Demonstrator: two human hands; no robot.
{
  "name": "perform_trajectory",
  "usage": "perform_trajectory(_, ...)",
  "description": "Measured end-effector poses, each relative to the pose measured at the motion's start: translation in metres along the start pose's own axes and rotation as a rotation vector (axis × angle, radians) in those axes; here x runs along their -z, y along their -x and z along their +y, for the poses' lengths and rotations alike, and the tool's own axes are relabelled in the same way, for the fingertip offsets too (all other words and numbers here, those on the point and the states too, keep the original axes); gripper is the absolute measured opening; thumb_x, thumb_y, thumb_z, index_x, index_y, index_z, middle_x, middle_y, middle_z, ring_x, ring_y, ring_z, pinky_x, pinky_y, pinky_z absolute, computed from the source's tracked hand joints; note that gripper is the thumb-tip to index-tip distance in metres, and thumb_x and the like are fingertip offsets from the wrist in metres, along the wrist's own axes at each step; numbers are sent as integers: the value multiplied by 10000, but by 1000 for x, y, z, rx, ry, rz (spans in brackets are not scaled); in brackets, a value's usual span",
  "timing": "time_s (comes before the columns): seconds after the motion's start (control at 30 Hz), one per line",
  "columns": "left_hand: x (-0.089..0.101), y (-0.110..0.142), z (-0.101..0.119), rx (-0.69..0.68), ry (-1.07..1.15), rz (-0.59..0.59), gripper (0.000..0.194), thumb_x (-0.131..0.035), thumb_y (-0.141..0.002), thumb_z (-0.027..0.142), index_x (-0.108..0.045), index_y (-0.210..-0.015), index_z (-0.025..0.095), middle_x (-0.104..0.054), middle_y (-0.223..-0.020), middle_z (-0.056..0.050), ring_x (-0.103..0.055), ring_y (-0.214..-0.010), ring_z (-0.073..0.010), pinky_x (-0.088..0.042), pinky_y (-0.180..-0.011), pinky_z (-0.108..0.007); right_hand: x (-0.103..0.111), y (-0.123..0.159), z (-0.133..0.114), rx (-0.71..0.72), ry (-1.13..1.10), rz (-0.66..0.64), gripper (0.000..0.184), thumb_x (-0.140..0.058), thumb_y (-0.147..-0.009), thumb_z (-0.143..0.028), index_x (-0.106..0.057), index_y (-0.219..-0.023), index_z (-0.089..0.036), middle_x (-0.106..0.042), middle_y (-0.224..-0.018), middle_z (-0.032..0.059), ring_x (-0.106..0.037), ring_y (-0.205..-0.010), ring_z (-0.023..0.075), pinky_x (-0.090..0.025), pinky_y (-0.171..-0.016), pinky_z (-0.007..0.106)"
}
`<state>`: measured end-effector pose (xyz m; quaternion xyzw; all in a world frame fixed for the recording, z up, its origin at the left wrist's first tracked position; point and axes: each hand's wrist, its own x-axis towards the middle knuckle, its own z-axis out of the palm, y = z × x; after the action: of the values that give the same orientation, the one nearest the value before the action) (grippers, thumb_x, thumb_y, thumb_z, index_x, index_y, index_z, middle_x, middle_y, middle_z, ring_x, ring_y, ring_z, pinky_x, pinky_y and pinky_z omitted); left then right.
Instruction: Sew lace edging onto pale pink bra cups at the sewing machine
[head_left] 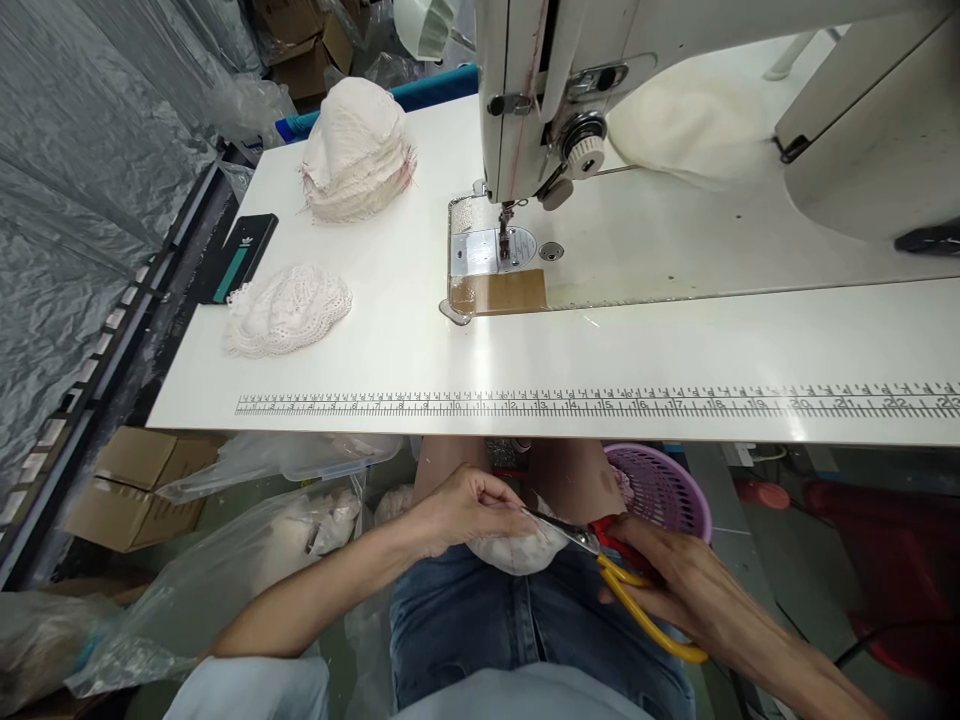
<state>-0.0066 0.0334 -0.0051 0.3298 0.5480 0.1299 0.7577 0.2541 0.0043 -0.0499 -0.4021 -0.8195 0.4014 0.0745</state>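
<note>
Over my lap, my left hand [480, 510] pinches the edge of a small white fabric piece [519, 550] with thumb and fingers. My right hand [652, 565] is closed around the handles of a pair of scissors [634, 600], one handle yellow and one red. The metal blades point left, and their tips reach the fabric close to my left fingertips. Whether the blades are fully closed is hard to make out. Part of the cloth is hidden behind my left fingers.
Above my lap is a white sewing table [375, 350] with a printed ruler scale along its front edge. On it are a sewing machine [506, 230], a stack of cream fabric [356, 150], a lace piece [289, 310] and a black phone-like object [244, 258]. A purple basket [667, 490] stands below right.
</note>
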Motion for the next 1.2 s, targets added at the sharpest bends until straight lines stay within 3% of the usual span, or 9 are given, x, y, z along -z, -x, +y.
perform_trajectory(0.33,1,1,2,-78,-44,47,211,-773,-602,302,-729,-712,128,-683,-647,-27,-559,-581,-91,-403,-547,-183,2,5,6,-107,-35,-6,334,-575,-824,-431,-470,-1045,-205,-592,-697,-2,-538,-535,141,-386,-490,225)
perform_trajectory(0.5,3,2,-1,-149,-107,5,188,-739,-652,292,-735,-757,135,-712,-733,-52,-606,-667,-123,-452,-617,-203,8,11,5,-86,-11,-18,369,-596,-806,-442,-474,-1075,-220,-631,-807,12,-537,-517,128,-391,-495,228)
perform_trajectory(0.83,5,4,2,-212,-190,-28,199,-709,-690,307,-734,-784,134,-720,-801,-82,-629,-736,-162,-473,-652,-231,14,9,0,-52,-63,-47,289,-577,-832,-362,-472,-1067,-230,-645,-791,-1,-574,-539,131,-381,-483,208)
perform_trajectory(1.2,4,2,-2,-176,-173,12,265,-736,-649,367,-723,-747,121,-690,-725,-62,-569,-652,-126,-408,-588,-204,13,4,-5,-105,-99,-73,269,-573,-833,-446,-513,-937,-205,-604,-704,-17,-544,-544,123,-340,-496,208)
